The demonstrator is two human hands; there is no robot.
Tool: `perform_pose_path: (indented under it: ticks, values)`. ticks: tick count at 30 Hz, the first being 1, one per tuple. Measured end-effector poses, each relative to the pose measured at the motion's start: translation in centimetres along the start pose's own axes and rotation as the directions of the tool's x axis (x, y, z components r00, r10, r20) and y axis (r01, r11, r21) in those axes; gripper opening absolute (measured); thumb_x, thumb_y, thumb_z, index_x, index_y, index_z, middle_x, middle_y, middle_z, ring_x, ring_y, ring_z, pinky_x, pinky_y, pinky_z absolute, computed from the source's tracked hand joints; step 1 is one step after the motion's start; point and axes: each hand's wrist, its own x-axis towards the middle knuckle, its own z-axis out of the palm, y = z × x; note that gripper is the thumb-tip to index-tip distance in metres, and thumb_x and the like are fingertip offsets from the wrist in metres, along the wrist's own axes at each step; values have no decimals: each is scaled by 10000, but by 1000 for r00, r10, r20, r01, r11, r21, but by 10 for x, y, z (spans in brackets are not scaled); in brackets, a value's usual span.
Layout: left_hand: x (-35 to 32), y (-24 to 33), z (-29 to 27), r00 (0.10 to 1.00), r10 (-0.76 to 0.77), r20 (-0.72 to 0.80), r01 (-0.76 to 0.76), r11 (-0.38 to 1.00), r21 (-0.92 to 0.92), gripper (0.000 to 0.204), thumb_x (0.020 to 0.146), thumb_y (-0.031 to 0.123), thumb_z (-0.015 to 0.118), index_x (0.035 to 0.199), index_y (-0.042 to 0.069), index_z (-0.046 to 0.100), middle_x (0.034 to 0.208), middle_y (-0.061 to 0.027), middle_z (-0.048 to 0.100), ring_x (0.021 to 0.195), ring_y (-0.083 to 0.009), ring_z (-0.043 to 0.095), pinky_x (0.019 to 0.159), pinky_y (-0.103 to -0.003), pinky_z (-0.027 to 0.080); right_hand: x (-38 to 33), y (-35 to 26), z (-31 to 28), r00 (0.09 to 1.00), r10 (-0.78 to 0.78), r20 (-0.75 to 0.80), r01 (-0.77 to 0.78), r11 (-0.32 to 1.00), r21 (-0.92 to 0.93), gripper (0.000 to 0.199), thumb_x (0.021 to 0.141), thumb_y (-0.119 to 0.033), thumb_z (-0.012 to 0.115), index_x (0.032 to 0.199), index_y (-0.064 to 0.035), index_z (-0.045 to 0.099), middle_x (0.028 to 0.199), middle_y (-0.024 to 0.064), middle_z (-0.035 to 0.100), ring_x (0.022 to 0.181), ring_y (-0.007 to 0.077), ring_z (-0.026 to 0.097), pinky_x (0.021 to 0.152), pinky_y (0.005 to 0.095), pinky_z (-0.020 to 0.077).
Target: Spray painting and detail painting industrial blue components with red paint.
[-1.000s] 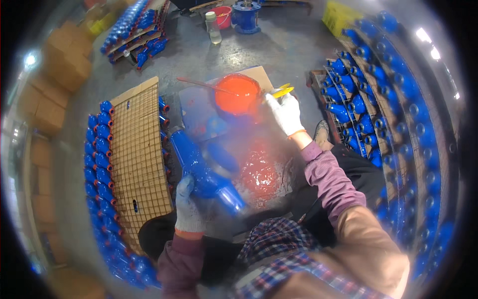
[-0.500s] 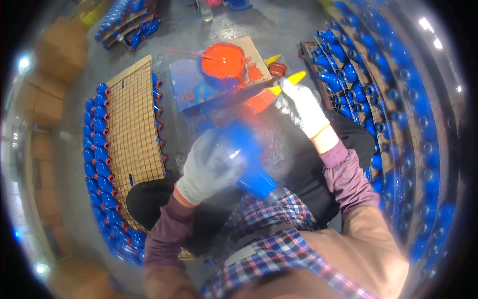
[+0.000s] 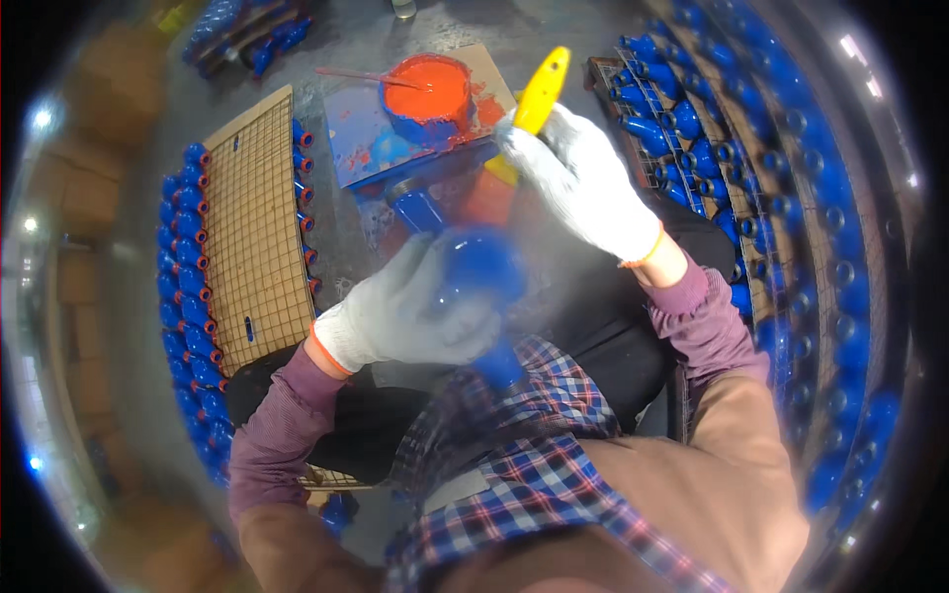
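Blue glossy bottle-shaped piece (image 3: 479, 272), blurred, sits clenched in the gloved left hand (image 3: 410, 311) at centre; the right hand (image 3: 583, 183) grasps a yellow-handled brush (image 3: 537, 99) just beyond. Painting seems underway; next likely needs steady brush contact. Orange paint tub (image 3: 427, 94) stands far.

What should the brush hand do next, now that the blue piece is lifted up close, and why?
Probably bring the yellow-handled brush in the right hand down onto the end of the blue part that the left hand grips. The brush sits right beside that part, and the tub of orange paint lies just behind; the bristles are hidden, so whether they are loaded is unclear.
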Motion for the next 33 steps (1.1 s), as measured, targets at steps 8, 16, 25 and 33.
perform_pose_path:
  ticks: [8,16,25,33]
  values:
    - [-13,24,15,807,-574,-137,501,789,-354,767,648,261,955,1322,149,605,1340,-206,560,1177,-448,585,968,-545,524,-46,-36,5,983,57,-175,-9,965,264,193,902,-88,714,1080,-20,692,935,138,702,875,297,707,764,366,554]
    - [8,62,35,48,-983,177,496,-130,-859,617,853,283,807,1344,20,541,1222,-144,620,1105,-294,637,928,-469,537,-85,-4,15,970,-228,-86,234,970,61,367,769,-116,810,1129,-98,746,1057,137,726,959,390,690,845,447,551]
    - [-14,43,64,82,-775,626,-253,-624,-739,620,999,537,575,1421,86,528,1316,-133,660,1141,-306,694,940,-485,603,-101,29,9,921,-368,124,381,919,-99,408,725,-131,797,1130,-127,745,1032,113,728,915,364,693,805,452,547]
    - [-14,26,62,95,-712,696,-521,-631,-575,654,1002,585,540,1437,97,515,1332,-147,652,1119,-342,696,883,-547,618,-76,11,-16,959,-265,-96,270,962,47,124,930,-96,616,1017,-28,673,951,107,688,775,265,645,743,381,527]
